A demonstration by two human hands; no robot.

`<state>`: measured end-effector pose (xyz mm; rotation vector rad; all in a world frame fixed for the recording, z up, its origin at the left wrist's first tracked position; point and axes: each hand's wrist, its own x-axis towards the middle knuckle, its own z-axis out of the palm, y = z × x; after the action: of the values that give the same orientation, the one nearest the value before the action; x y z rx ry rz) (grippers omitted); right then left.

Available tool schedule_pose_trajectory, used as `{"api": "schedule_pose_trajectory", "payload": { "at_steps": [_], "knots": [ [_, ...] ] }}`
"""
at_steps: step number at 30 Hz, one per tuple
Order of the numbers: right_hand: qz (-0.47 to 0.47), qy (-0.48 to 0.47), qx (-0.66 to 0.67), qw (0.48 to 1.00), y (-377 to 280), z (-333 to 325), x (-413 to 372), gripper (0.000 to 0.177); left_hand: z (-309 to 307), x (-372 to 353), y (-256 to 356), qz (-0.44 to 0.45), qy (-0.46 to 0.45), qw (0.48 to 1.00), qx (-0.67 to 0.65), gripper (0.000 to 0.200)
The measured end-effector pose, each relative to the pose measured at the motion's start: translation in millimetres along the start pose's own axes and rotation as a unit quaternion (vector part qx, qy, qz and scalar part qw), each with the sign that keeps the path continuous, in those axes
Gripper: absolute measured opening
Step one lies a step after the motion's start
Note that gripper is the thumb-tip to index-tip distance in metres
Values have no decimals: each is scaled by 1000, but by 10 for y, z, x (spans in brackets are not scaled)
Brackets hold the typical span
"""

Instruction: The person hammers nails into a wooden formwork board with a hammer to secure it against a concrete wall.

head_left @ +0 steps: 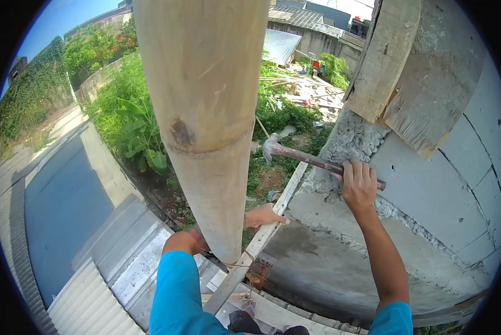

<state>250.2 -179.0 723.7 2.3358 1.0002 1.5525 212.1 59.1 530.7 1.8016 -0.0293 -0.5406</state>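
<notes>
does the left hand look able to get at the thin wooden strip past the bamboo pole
Likely yes: the left hand is beyond the bamboo pole, touching the wooden strip, with nothing between them.

No text, label, brand or number that I can read anywhere in my view, nothing legible on the hammer [317, 162] in my right hand [359, 187], none on the bamboo pole [206, 111], none on the block wall [440, 184]
</notes>
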Motion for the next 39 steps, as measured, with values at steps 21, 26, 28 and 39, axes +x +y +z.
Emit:
{"api": "schedule_pose_trajectory", "payload": {
  "at_steps": [21,26,28,39],
  "knots": [
    [12,5,-9,1000,50,201,-219,29,-53,68,19,36,-62,987,145,54],
    [12,14,18,1000,13,20,-112,27,-508,-472,243,-44,22,979,195,83],
    [10,30,-1,999,-7,35,-107,25,-916,-922,268,-3,152,985,80,67],
    [-15,42,-6,999,-61,25,-77,28,-584,-2955,1480,415,416,799,128,120]
  ]
}}
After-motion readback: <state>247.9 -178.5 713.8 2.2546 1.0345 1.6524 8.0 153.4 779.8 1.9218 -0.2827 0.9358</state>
